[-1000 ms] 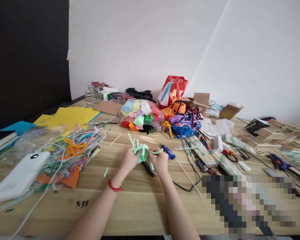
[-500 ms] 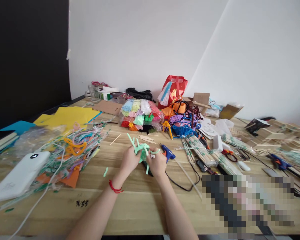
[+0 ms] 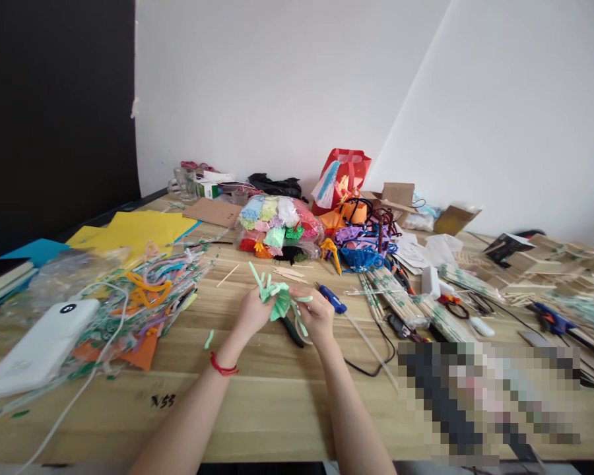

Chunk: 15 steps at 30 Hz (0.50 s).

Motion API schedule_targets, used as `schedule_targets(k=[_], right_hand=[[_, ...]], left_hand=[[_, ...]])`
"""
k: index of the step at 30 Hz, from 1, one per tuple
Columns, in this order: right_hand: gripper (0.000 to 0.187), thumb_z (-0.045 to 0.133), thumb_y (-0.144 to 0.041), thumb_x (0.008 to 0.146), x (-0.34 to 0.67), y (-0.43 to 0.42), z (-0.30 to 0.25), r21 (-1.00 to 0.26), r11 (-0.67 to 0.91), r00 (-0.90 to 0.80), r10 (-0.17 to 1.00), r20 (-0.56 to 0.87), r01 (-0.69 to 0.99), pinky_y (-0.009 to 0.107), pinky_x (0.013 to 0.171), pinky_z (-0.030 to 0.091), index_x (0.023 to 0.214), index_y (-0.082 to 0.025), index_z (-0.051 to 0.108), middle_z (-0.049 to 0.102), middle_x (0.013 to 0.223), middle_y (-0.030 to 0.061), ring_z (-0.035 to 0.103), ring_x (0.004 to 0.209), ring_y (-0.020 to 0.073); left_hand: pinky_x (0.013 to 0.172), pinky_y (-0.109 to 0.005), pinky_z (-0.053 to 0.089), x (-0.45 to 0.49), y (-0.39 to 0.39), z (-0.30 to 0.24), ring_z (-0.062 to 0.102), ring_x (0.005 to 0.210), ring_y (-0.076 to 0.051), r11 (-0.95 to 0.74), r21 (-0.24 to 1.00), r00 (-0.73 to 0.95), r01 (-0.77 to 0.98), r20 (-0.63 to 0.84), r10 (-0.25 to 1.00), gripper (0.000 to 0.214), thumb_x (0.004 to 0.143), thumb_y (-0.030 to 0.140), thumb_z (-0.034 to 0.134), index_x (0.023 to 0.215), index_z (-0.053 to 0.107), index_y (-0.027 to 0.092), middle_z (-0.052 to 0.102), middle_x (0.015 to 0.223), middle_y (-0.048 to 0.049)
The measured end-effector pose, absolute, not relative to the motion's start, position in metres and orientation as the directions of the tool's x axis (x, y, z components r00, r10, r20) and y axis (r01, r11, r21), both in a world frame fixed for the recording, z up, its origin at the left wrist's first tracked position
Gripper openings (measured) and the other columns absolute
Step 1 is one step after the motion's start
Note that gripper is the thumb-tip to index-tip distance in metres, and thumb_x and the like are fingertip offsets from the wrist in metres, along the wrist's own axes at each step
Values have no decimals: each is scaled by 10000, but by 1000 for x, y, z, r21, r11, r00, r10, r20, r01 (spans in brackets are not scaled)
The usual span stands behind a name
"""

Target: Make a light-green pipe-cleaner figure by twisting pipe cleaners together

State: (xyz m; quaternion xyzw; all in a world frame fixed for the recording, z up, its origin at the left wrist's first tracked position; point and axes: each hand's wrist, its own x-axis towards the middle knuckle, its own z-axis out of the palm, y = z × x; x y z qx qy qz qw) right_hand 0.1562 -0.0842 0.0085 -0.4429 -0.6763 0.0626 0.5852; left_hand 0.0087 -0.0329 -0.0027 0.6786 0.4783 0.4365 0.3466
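Observation:
A mint-green pipe-cleaner piece (image 3: pixel 280 305), with a fan-like ribbed middle and several loose strands sticking out, is held up over the table. My left hand (image 3: pixel 254 314), a red cord round its wrist, is closed on the left side of it. My right hand (image 3: pixel 319 316) pinches strands on the right side; its fingertips partly hide them. Below the piece, between the hands, lies a dark-handled tool (image 3: pixel 292 332), only partly visible. A blue glue gun (image 3: pixel 332 299) rests just beyond my right hand. A short green scrap (image 3: pixel 208 339) lies left of my left wrist.
A bag of coloured pipe cleaners (image 3: pixel 280 227) sits at the back, beside a red bag (image 3: pixel 344 175). Left are a white power bank (image 3: pixel 42 349), wrappers and yellow sheets (image 3: pixel 138 231). Bundled sticks (image 3: pixel 400 300) and wooden pieces (image 3: pixel 549 264) lie right.
My right hand has moved slightly right, away from my left hand. The green piece has turned so its ribbed middle shows more, and the dark-handled tool beneath is more visible.

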Motion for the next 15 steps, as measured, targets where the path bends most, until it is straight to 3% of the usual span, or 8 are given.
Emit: schedule_targets(k=[5,9,15], right_hand=[[223,514,-165,814,157,-85,7,-539,579,161,575,802,612,308,649,508,916,-241,697,696,771,51,637,693,179],[307,519,-150,823,157,-85,4,-456,595,66,559,826,662,285,629,494,1093,-240,635,687,804,54,622,677,161],[359,478,-190,840,158,-85,-2,-449,585,39,580,814,675,300,662,487,1182,-238,576,684,868,72,619,714,171]], left_hand=[[805,-312,458,10,-32,-5,629,938,-240,-266,893,189,364,208,960,282,751,290,559,1000,651,193,695,1012,-89],[838,-327,442,10,-26,-12,614,971,-260,-235,917,154,322,194,969,289,711,287,599,971,661,177,690,1016,-108],[703,-313,484,10,-25,-18,649,801,-240,-111,988,208,104,88,974,248,648,305,657,849,677,161,712,848,-79]])
